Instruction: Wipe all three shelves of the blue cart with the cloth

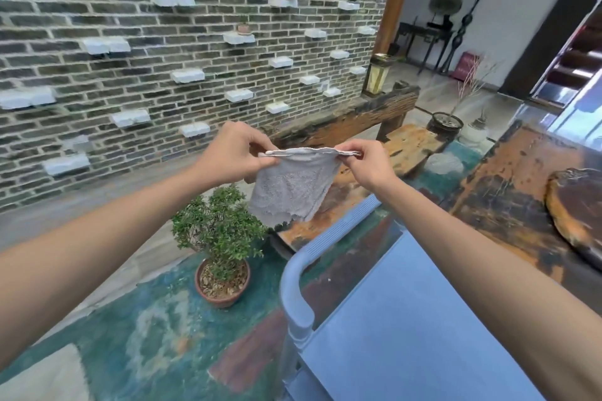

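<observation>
Cloth [291, 190]: pale grey, with a nubbly, loosely woven surface; the top hem is showing a thin reddish line near the right corner, and the bottom edge is hanging uneven and slightly frayed.
Cloth position: it is being held up in the air at arm's reach, above the far end of the cart and the potted shrub, touching neither.
Cloth orientation: the top edge is running left to right, pulled nearly straight between both hands; the body is hanging down from it, tapering a little toward the lower edge.
Left hand [228, 156]: fingers and thumb are pinching the top left corner of the cloth.
Right hand [368, 166]: fingers and thumb are pinching the top right corner of the cloth.
Cart [407, 329]: blue, with a flat top shelf and a rounded handle rail at its left side; it is standing below the right forearm. Lower shelves cannot be made out.
Potted shrub [221, 247]: it is sitting in a brown pot just left of the cart.
Brick wall [130, 58]: it is carrying white ledges, some holding small plants.
</observation>
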Demonstrator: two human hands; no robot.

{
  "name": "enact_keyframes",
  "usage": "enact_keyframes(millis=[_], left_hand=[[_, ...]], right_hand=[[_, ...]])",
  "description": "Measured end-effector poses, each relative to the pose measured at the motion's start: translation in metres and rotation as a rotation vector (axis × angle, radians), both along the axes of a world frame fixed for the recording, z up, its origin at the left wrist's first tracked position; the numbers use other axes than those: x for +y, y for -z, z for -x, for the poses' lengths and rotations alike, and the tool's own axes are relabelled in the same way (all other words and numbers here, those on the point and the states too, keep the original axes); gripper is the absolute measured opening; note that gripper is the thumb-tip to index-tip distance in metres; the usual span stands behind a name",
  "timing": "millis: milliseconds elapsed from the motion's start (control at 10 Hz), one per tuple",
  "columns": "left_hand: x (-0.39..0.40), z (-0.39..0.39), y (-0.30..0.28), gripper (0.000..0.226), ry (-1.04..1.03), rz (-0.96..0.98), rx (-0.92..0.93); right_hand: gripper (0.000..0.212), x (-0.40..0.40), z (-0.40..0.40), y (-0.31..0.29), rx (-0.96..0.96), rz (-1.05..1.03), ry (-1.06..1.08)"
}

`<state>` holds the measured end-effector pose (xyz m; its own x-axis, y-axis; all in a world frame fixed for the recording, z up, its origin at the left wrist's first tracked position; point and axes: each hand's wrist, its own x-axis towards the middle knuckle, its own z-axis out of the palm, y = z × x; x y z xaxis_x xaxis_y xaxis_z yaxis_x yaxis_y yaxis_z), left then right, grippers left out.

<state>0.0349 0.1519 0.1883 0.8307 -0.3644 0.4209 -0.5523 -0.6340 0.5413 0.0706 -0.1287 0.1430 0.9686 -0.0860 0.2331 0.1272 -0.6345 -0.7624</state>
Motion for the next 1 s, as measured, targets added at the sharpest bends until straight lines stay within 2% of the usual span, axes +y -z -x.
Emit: enact_keyframes(millis=[100,200,400,500,600,700,800,900,1000], left_hand=[[-0.042,-0.018,0.015,0.002,0.099,-0.035,-0.025],[-0.086,-0.025,0.032,0.005,0.211,-0.049,-0.030],[-0.166,0.002,0.094,0.006,0.412,-0.192,0.046],[-0.194,0.018,0.130,0.010,0.400,-0.414,0.040],[-0.211,0.034,0.158,0.016,0.422,-0.756,0.011],[-0.214,0.039,0.178,0.025,0.421,-0.960,0.000],[-0.205,0.035,0.193,0.027,0.430,-1.045,-0.048],[-0.192,0.035,0.198,0.029,0.507,-1.112,-0.080],[-0.183,0.031,0.198,0.041,0.630,-1.043,-0.022]], right_hand=[[0.031,-0.039,-0.016,0.019,0.009,0.002,0.054],[0.038,-0.075,-0.011,0.035,0.034,-0.056,0.130],[0.054,-0.135,0.038,0.090,0.121,-0.017,0.261],[0.051,-0.150,0.064,0.126,0.222,0.094,0.274],[0.037,-0.151,0.087,0.157,0.306,0.203,0.227],[0.036,-0.138,0.094,0.175,0.356,0.278,0.166],[0.054,-0.125,0.094,0.188,0.545,0.438,0.035],[0.065,-0.106,0.107,0.178,0.630,0.454,0.014],[0.066,-0.098,0.124,0.163,0.604,0.462,0.047]])
